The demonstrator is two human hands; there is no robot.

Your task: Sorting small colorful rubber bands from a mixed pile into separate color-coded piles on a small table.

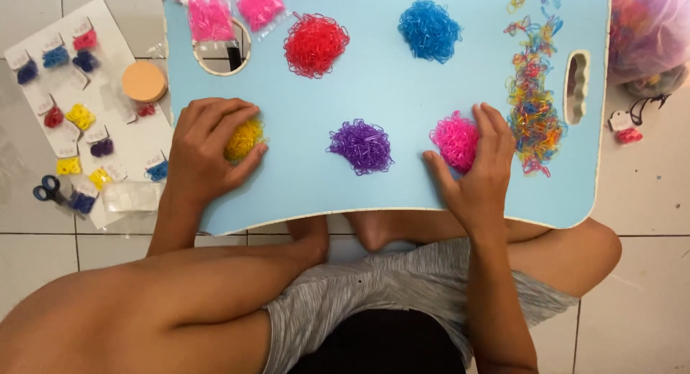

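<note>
1. While the person sits cross-legged on the tiled floor, a light blue lap surface (402, 93) rests across the knees and carries everything both hands work on.
2. Beyond the right hand's fingertips, toward the surface's right edge, runs a long strip of mixed-colour elastic bands (530, 104), its long axis pointing away from the person.
3. Farther ahead of the hands sit a red pile (315, 44) and a blue pile (429, 30); a purple pile (361, 145) lies between the two hands.
4. The left hand (208, 152) is cupped, fingers curled over a yellow pile (244, 139) that peeks out under its fingertips; it covers the pile loosely rather than gripping it.
5. The right hand (480, 171) lies half open, thumb and fingers bracketing a pink pile (456, 140), touching its near and right sides.
6. Each pile is a fluffy tangle of tiny loops, sitting directly beneath its own hand.
</note>
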